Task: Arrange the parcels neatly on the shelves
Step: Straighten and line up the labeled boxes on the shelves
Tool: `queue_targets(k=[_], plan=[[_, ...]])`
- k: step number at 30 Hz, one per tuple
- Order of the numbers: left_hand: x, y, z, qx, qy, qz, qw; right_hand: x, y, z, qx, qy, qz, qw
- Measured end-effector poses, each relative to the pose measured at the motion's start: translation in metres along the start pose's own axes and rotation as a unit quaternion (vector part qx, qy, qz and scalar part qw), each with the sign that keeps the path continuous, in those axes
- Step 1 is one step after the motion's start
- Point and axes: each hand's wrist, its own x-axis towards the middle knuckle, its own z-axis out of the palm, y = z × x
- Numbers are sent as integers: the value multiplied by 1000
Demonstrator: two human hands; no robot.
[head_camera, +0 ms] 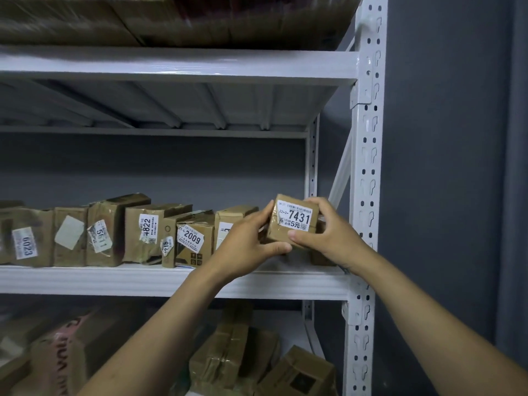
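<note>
A small brown cardboard parcel [294,221] with a white label reading 7431 is held above the right end of the middle shelf [143,278]. My left hand [248,247] grips its left side and bottom, and my right hand [328,232] grips its right side. A row of labelled brown parcels stands on this shelf, among them 2009 [194,241], 4822 [145,232], 5611 [103,235] and 0023 [25,241]. Another box [234,221] sits partly hidden behind my left hand.
The white perforated upright [367,167] of the rack stands just right of my hands, with a grey wall [443,167] beyond. Parcels fill the top shelf [171,21]. The bottom shelf holds loosely piled boxes [237,352].
</note>
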Motion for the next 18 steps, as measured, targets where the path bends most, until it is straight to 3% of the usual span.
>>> queue_targets(k=[5, 8, 11, 14, 16, 18], plan=[[-10, -12, -1, 38, 2, -2, 999, 2, 16, 15, -73, 21, 9, 997], [-8, -21, -5, 102, 29, 47, 993, 1, 23, 18, -74, 16, 36, 996], [-7, -25, -11, 179, 52, 109, 976, 2, 29, 23, -61, -38, 75, 995], [-6, -36, -20, 251, 116, 180, 944, 9, 37, 34, -129, -63, 58, 988], [-4, -42, -28, 296, 162, 170, 926, 13, 38, 40, -156, -65, 54, 984], [-3, -44, -37, 319, 160, 96, 929, 17, 36, 43, -157, -59, 51, 985]])
